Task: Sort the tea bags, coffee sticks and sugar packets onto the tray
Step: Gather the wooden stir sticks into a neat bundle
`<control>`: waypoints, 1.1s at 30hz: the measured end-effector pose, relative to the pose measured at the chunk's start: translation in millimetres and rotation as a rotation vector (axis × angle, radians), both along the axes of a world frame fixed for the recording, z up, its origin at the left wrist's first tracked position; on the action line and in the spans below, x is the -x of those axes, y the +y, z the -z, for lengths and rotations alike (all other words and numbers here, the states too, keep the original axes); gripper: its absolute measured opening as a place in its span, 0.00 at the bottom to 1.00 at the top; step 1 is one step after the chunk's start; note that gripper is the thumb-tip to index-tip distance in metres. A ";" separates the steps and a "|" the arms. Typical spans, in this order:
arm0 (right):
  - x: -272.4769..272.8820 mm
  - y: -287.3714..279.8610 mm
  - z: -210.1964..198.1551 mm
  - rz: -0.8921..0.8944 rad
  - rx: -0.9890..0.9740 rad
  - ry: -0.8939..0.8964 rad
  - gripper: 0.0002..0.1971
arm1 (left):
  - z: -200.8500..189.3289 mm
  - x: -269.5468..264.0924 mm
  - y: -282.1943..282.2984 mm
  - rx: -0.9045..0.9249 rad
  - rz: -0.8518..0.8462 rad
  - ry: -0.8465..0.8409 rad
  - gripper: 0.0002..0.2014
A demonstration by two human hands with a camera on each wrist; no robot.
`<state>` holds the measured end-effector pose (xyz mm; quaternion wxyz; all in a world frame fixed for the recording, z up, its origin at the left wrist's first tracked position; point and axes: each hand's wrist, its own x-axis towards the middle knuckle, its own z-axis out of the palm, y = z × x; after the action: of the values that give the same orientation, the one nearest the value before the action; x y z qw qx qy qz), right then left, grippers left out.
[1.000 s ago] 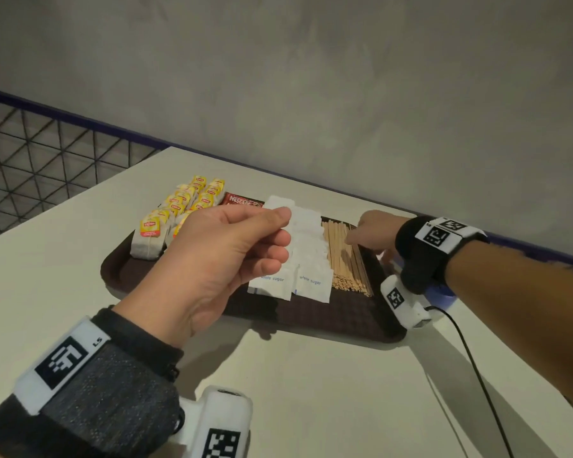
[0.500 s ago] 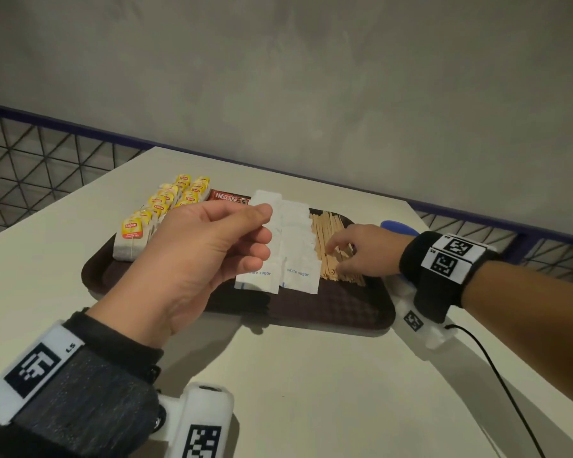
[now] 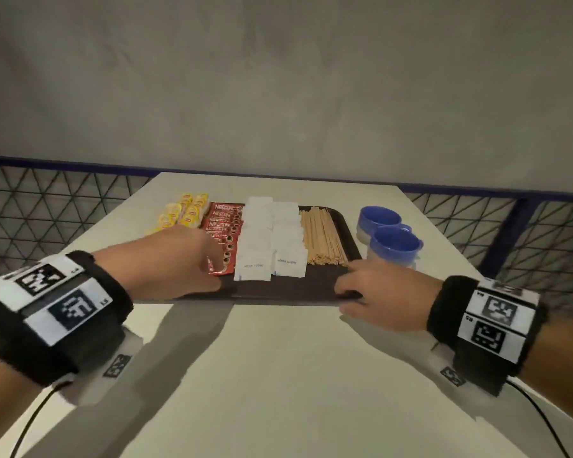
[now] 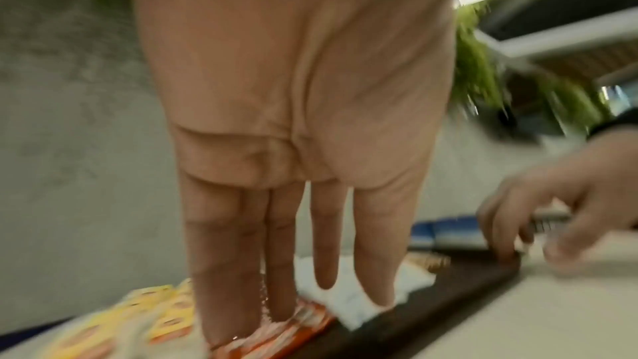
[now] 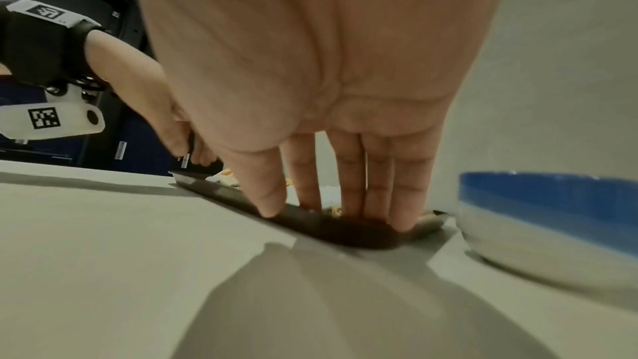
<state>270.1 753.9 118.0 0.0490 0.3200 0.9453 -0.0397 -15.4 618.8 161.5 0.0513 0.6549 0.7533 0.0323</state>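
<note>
The dark brown tray (image 3: pixel 285 289) carries rows of yellow tea bags (image 3: pixel 186 213), red coffee sticks (image 3: pixel 224 223), white sugar packets (image 3: pixel 268 239) and wooden stirrers (image 3: pixel 323 236). My left hand (image 3: pixel 209 269) lies over the tray's near left part. In the left wrist view its straight fingers (image 4: pixel 283 255) press on the coffee sticks (image 4: pixel 293 332) and touch a sugar packet (image 4: pixel 348 302). My right hand (image 3: pixel 344 289) is at the near right corner. Its straight fingers (image 5: pixel 328 187) rest with their tips on the tray rim (image 5: pixel 345 231).
Two blue cups (image 3: pixel 391 241) stand on the white table just right of the tray; one blue cup (image 5: pixel 552 214) is close beside my right hand. A wire mesh fence and grey wall lie behind the table's far edge.
My left hand dropped from pinching at the sugar packets to the tray's near left part. My right hand pulled back from the stirrers to the near right corner. The head view now faces the tray squarely.
</note>
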 end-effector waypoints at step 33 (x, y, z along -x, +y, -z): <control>178.5 114.5 4.1 0.096 -0.119 -0.075 0.08 | 37.1 170.8 85.2 0.177 -0.390 0.245 0.15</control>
<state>91.6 868.4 113.9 0.0634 0.3684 0.9271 0.0264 -186.2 703.9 124.5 0.0095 0.4892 0.8659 -0.1043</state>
